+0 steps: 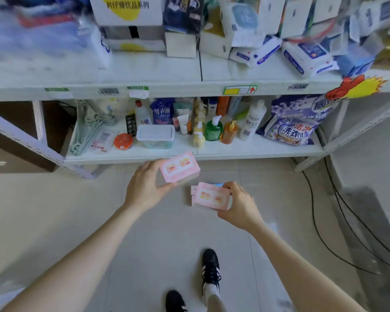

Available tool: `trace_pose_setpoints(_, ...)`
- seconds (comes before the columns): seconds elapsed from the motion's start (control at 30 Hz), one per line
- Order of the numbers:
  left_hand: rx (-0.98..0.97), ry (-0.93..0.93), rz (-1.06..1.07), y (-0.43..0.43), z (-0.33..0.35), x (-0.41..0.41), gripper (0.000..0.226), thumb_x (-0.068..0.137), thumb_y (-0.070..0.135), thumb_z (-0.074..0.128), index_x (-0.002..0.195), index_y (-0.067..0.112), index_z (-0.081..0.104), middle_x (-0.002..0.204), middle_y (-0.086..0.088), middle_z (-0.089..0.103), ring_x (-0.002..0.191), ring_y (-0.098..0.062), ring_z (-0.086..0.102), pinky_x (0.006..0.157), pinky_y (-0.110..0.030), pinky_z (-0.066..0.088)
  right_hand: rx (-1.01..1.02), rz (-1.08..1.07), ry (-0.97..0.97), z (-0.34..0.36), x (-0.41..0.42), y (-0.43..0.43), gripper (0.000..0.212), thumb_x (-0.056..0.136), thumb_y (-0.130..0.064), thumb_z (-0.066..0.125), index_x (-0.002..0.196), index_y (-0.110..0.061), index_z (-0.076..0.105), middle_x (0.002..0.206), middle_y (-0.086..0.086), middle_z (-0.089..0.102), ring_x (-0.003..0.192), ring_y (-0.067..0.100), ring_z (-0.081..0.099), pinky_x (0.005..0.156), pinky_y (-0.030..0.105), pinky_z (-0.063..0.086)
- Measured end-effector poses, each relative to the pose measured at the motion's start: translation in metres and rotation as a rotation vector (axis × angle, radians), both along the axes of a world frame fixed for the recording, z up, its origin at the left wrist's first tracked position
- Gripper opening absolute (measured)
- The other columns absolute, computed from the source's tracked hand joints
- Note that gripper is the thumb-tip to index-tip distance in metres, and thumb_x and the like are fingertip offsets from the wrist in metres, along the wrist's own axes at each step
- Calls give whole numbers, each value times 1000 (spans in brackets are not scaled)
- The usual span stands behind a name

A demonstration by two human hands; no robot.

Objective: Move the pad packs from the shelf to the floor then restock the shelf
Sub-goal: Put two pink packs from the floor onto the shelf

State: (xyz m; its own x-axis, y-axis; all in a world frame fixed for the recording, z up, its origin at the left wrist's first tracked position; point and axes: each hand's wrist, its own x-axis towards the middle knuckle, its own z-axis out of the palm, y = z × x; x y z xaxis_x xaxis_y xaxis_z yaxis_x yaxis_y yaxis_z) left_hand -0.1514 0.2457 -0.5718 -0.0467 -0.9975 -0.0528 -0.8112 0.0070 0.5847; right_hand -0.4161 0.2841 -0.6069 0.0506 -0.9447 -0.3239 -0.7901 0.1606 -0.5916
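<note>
A pink pad pack in each of my hands, held over the floor in front of a stocked shelf.

My left hand [144, 185] grips one pink pack [179, 167] by its left end, thumb under its lower edge and fingers behind it, raised level with the front lip of the bottom shelf [257, 152]. My right hand [239, 206] grips a second pink pack [212, 196] by its right end, fingers curled over the top edge, thumb below. This pack sits lower and to the right of the first, with more pink packs just behind it; I cannot tell whether those rest on the floor [158, 239]. My black shoes [209, 269] stand below.
</note>
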Motion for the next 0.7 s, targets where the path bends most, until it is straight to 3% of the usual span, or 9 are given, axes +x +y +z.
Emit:
trace_pose_setpoints(0.17,-126,38,23,0,93,34,65,70,46,78,126,23,56,118,3,60,107,-22,57,86,-39,49,-94,49,-61,92,18,-9,62,63,-24,76,117,-19,47,115,-3,55,103,22,55,84,40,49)
trace_pose_setpoints(0.3,-221,45,50,3,163,53,65,67,42,83,124,21,58,115,3,63,106,-22,57,85,-36,47,-154,122,-93,164,33,-17,65,62,-29,78,119,-21,49,115,-6,56,97,14,55,80,32,50)
trace_pose_setpoints(0.43,-326,9,44,2,231,71,65,67,44,81,123,22,60,115,2,65,104,-20,59,81,-33,48,-237,190,-119,235,45,-24,71,53,-45,75,115,-19,53,106,-6,61,94,14,61,80,33,54)
trace_pose_setpoints(0.5,-351,-13,41,1,262,80,67,68,50,78,126,24,57,119,4,63,107,-19,57,82,-36,49,-266,212,-137,269,49,-27,77,48,-53,70,116,-22,52,106,-7,62,89,11,62,73,28,55)
trace_pose_setpoints(0.6,-378,-30,35,0,307,92,71,68,55,74,130,26,54,127,6,60,111,-17,54,86,-39,49,-297,234,-160,312,52,-31,74,50,-48,70,118,-28,49,104,-9,63,81,4,62,62,21,53)
trace_pose_setpoints(0.7,-436,-35,52,2,349,104,71,68,57,76,129,28,54,122,9,60,110,-15,55,85,-35,49,-373,250,-154,354,57,-33,66,58,-39,75,119,-30,50,109,-10,61,92,4,59,73,26,54)
